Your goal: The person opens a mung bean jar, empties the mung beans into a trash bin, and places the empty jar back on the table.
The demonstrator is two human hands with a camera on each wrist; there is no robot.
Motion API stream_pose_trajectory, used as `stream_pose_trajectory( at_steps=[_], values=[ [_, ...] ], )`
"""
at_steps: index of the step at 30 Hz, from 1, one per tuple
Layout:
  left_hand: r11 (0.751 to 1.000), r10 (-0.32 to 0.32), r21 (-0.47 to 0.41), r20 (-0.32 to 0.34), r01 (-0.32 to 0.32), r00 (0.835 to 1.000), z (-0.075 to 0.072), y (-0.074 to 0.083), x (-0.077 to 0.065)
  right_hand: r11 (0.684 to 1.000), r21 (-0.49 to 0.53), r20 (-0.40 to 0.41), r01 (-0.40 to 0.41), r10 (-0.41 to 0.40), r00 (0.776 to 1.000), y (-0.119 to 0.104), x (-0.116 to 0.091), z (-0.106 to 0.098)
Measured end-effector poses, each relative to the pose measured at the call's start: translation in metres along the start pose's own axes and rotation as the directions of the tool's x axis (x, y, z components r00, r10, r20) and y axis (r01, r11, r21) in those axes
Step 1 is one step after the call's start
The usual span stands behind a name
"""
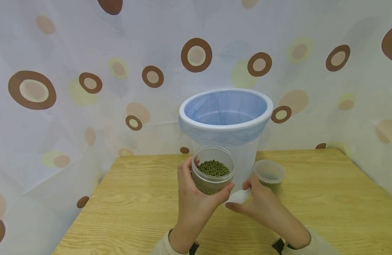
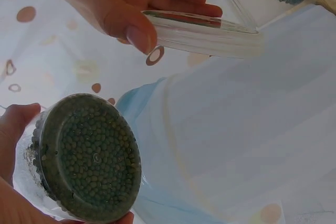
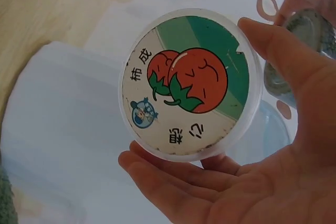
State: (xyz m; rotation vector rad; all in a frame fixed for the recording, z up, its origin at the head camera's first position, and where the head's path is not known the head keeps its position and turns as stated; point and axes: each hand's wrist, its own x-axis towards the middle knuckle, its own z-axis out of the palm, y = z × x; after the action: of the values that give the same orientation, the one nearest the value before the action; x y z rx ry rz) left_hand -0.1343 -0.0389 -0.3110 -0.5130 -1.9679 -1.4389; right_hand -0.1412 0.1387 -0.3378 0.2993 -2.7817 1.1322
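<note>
My left hand (image 1: 196, 202) holds a clear plastic jar (image 1: 212, 186) of green mung beans, tilted a little, in front of the bin. Its round base faces the left wrist view, with mung beans (image 2: 97, 158) showing through. Just to the right, my right hand (image 1: 263, 209) pinches a round jar lid (image 3: 191, 85) by its rim, between thumb and fingers. The lid's printed top shows red cartoon persimmons on white and green. The left wrist view catches the lid (image 2: 210, 38) nearly edge-on, apart from the jar, whose mouth is uncovered.
A white bin (image 1: 226, 125) lined with a blue plastic bag stands behind the hands. To its right, a second clear tub (image 1: 269, 171) with green contents stands on the wooden table (image 1: 135, 205). A patterned sheet (image 1: 119, 46) hangs behind and at both sides.
</note>
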Motion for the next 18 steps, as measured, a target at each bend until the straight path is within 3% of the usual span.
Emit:
stream_pose_trajectory(
  at_steps=[8,18],
  values=[
    [1.0,0.003,-0.004,0.007,-0.003,1.0,0.0,-0.001,0.0,0.999,-0.029,0.121,-0.037,0.04,0.992,0.01,0.002,0.016],
    [1.0,-0.01,0.005,0.009,0.01,1.0,0.0,0.0,-0.001,0.999,-0.052,0.164,-0.009,0.018,0.986,0.017,0.003,0.029]
  ],
)
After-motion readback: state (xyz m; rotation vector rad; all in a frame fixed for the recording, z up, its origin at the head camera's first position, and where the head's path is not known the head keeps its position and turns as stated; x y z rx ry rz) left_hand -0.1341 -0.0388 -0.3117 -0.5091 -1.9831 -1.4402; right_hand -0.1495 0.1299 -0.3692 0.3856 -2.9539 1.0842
